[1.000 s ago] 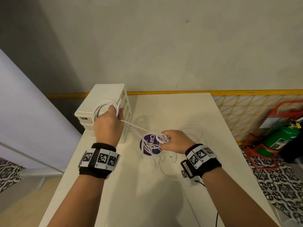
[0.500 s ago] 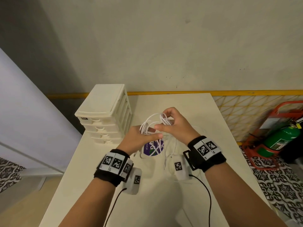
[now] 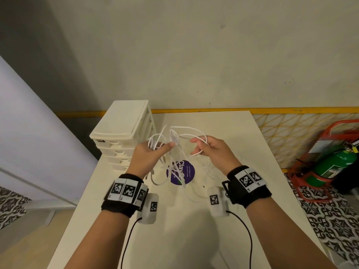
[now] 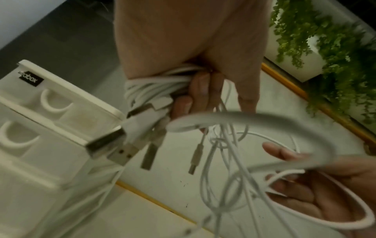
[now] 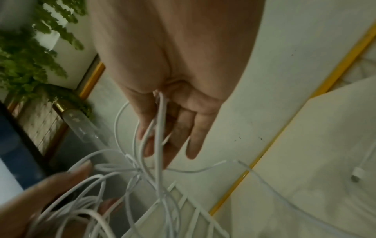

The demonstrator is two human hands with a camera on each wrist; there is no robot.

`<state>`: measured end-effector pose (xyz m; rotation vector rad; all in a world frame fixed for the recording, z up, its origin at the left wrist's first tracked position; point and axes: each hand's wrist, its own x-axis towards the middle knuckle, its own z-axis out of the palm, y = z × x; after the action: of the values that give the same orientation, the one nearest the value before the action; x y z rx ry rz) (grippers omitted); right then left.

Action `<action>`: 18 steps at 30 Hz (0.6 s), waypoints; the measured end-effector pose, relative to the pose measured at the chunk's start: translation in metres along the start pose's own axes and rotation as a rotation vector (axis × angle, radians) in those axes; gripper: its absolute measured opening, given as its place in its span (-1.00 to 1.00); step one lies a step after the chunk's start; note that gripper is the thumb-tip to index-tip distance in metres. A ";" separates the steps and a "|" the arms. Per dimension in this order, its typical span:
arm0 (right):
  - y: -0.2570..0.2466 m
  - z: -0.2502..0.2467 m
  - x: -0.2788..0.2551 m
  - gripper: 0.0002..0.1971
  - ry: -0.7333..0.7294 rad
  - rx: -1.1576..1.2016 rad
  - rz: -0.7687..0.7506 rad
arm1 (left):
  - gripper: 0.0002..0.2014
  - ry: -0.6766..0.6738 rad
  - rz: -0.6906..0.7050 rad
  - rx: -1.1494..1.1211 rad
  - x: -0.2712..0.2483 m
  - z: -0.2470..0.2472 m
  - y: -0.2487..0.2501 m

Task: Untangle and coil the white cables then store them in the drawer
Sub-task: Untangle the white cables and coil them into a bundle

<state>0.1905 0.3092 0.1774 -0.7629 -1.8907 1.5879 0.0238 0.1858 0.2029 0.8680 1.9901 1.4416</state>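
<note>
- Above the table (image 3: pixel 223 220), in front of the drawers (image 3: pixel 124 136), both hands hold the cables (image 3: pixel 174 136) up in the air; loose ends trail down to the tabletop across a purple sticker (image 3: pixel 180 172).
- The left hand (image 3: pixel 149 154) is closed round a bunch of coiled turns, fingers curled tight, with several USB plugs (image 4: pixel 114 149) sticking out below the fist.
- The right hand (image 3: pixel 211 150) is mostly open, fingers fairly straight, with a couple of strands running through between them; whether it pinches them I cannot tell.
- The step looks like teasing one strand free of the knot between the hands. Best keep the left fist firm so the finished turns do not spill.
- Let the right fingers slide along a single strand toward its free end, not yank: pulling hard would likely tighten the snarl.
- Another plug (image 5: pixel 356 176) lies on the table; following that end back should show which strand to free first.
- No drawer looks open, so storing comes later.
</note>
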 end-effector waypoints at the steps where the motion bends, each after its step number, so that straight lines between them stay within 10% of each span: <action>1: -0.004 0.001 0.000 -0.78 -0.032 0.023 -0.001 | -0.72 0.005 -0.011 -0.021 0.000 0.001 -0.001; 11: -0.019 0.020 -0.006 -0.71 -0.256 0.009 0.102 | -0.86 -0.383 -0.046 -0.038 -0.011 0.017 0.003; 18: -0.022 0.012 -0.009 -0.68 -0.256 0.038 0.064 | -0.79 -0.413 -0.123 0.142 -0.006 0.027 -0.016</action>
<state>0.1863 0.2910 0.1963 -0.6340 -2.0244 1.8298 0.0445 0.1949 0.1802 0.9932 1.8072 0.9682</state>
